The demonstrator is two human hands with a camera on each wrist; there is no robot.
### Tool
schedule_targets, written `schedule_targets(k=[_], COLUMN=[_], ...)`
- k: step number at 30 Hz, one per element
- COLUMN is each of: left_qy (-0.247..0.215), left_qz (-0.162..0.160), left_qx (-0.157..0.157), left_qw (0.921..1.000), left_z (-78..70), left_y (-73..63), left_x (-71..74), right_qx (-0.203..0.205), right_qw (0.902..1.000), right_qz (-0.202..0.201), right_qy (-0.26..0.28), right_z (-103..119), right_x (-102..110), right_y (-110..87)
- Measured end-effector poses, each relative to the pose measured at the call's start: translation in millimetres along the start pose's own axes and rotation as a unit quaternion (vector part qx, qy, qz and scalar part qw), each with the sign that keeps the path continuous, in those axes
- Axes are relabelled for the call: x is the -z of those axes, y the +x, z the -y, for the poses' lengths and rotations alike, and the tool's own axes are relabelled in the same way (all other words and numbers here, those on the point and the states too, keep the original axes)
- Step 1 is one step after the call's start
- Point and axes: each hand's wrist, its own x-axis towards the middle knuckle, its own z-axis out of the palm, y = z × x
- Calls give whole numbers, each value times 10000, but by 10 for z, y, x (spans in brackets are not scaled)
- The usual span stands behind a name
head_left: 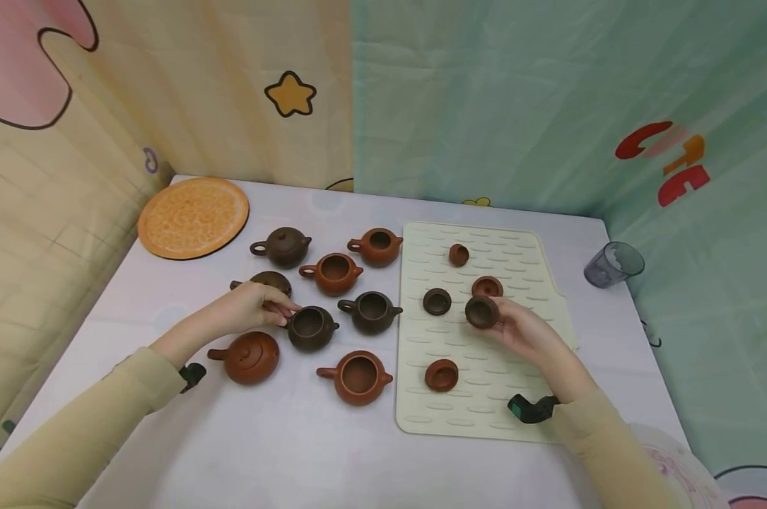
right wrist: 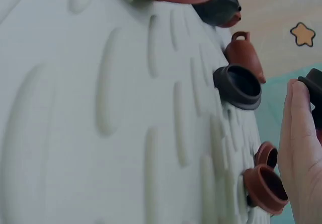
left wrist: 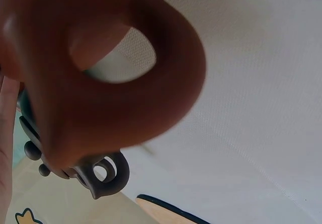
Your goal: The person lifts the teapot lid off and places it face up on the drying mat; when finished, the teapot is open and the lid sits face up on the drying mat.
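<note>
My left hand (head_left: 256, 305) pinches the handle side of a dark brown teapot (head_left: 309, 327) whose top is uncovered. In my right hand (head_left: 523, 329) is a dark lid (head_left: 481, 312), its hollow underside facing up, held above the ribbed mat. The right wrist view shows that hand's fingers (right wrist: 299, 133) at the edge of the same lid (right wrist: 314, 88). Close by the left hand are a lidded reddish teapot (head_left: 251, 358) and a lidded dark teapot (head_left: 271, 283). A reddish-brown teapot handle (left wrist: 176, 88) fills much of the left wrist view.
Uncovered teapots, one dark (head_left: 373, 312) and several reddish (head_left: 359, 378), stand left of the cream mat (head_left: 517, 254). A dark lid (head_left: 437, 301) and several reddish lids (head_left: 442, 375) lie on it. An orange round mat (head_left: 194, 218) is back left; a grey glass (head_left: 614, 264), right.
</note>
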Motion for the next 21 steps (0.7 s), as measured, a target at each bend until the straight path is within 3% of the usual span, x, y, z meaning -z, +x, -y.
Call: schedule_targets(k=[7, 13, 21], left_qy=[-40, -49, -97], left_qz=[-19, -44, -25], left_qx=[-32, -63, 21], left_qw=[10000, 10000, 9999], left_z=[7, 15, 12], left_y=[-8, -12, -11], left_x=[-10, -12, -7], right_qx=[-112, -186, -295], right_qw=[9948, 9747, 9547], right_qz=[-487, -968, -1401], right_qy=[-883, -2007, -2609], right_z=[-137, -192, -222], right_x=[241, 309, 335], right_y=[-130, -161, -165])
